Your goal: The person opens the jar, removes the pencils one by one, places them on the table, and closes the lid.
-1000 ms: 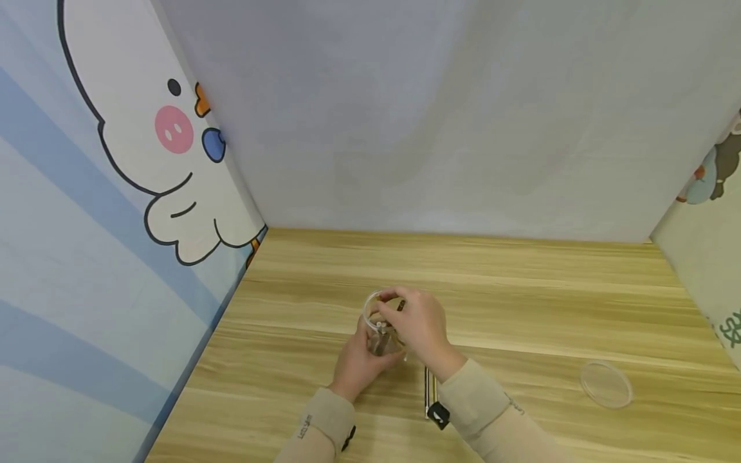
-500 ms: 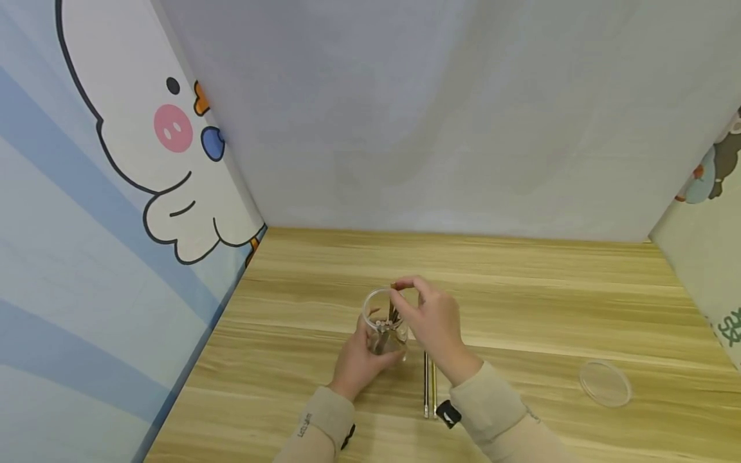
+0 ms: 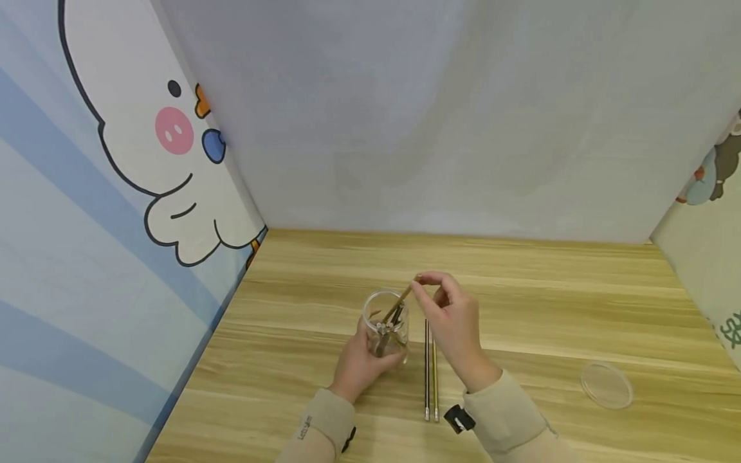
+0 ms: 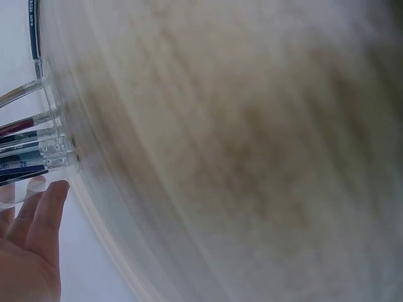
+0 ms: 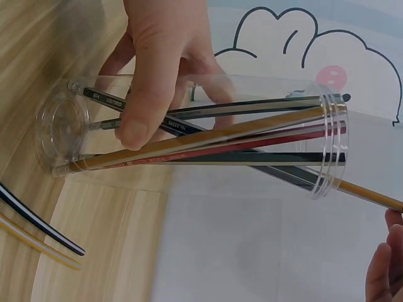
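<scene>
Just up and to the right of the clear jar [image 3: 399, 339], as the head view has it, the right hand [image 3: 454, 315] pinches the upper end of a brown pencil [image 3: 401, 299] between thumb and fingertip. The pencil slants: its pinched end stands outside the rim, and its shaft runs down and leftward through the jar's mouth, so its long axis points from the right hand into the jar. How deep the lower end reaches is hard to tell among the other pencils [image 5: 252, 129] crossing inside. The left hand [image 3: 361, 360] grips the jar's side from the near left, thumb on one side and fingers on the other; whether the base touches the counter [image 3: 521, 296] cannot be made out. Any move of the pencil, I judge, turns on this slant against the rim, with the right hand nearer the pencil and the left nearer the jar. Right of the jar, a black pencil [image 3: 427, 373] and a yellow pencil [image 3: 435, 379] lie side by side on the counter, eraser ends toward the person.
</scene>
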`<control>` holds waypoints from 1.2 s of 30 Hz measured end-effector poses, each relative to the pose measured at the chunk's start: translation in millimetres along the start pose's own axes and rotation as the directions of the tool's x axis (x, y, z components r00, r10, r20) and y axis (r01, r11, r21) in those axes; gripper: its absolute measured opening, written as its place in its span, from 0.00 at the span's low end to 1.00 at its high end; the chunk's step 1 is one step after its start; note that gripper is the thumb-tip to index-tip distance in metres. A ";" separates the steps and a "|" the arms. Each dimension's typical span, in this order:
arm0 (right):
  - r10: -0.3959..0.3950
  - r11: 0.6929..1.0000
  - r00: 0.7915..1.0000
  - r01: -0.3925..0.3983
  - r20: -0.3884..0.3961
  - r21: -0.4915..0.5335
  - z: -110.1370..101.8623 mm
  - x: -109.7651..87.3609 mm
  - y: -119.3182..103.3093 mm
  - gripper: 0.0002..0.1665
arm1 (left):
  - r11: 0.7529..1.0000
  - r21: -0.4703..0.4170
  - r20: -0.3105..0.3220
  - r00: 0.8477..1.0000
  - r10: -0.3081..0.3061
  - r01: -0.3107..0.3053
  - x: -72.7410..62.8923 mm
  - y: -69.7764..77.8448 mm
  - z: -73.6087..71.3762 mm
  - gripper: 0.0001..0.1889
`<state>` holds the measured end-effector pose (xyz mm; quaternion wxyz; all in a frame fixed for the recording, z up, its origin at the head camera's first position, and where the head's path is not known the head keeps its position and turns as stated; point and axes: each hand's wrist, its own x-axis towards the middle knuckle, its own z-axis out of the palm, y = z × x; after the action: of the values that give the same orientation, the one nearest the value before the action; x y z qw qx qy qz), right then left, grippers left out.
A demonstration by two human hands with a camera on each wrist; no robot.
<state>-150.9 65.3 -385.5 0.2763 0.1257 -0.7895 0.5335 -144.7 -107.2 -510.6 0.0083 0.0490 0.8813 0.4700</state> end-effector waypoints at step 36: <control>0.330 0.878 0.922 -0.220 -0.204 0.425 -48.9 16.1 3.9 0.07 | 1.000 0.009 -0.005 1.000 -0.008 0.008 -1.4 2.0 -1.0 0.48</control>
<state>-151.2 113.0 -365.7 0.2711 -0.0096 -0.6305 0.7272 -143.3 -107.1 -508.4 0.0078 0.0443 0.8836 0.4661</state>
